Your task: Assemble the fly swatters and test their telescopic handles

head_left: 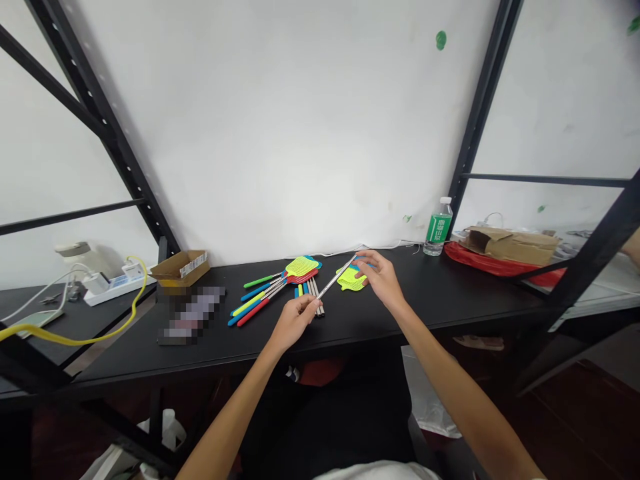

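Flyswatter [336,282] lies across both hands over the black table [475,287]. Left hand [294,324] has its fingers clamped on the steel handle; right hand [381,278] has its fingers together at the lime mesh head. Other swatters [265,297] lie fanned just left.
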The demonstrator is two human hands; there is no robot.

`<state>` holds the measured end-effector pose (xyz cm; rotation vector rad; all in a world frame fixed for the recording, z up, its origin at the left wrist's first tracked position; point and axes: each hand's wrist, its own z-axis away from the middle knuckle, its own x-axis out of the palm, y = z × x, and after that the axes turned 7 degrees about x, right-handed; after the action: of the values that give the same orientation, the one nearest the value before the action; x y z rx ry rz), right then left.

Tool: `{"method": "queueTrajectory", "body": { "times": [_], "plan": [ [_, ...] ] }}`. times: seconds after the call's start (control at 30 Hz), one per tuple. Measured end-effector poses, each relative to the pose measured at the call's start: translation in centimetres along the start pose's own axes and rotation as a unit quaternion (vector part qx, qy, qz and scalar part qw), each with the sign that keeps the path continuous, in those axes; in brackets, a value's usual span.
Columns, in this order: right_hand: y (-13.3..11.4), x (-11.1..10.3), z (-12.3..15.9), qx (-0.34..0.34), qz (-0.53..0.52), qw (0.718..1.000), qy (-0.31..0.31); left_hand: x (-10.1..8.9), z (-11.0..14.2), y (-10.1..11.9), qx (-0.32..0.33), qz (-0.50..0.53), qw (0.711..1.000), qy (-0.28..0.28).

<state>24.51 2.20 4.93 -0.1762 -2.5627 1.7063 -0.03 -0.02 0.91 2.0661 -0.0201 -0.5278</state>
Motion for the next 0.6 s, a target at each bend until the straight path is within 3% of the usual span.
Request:
{"method": "queueTrajectory", "body": {
  "times": [0.6],
  "plan": [
    [0.26,0.35,0.11,0.002,0.005,1.000,-0.010,0.00,0.05,0.06,-0.016,-0.006,1.000,-0.009]
  ]
}}
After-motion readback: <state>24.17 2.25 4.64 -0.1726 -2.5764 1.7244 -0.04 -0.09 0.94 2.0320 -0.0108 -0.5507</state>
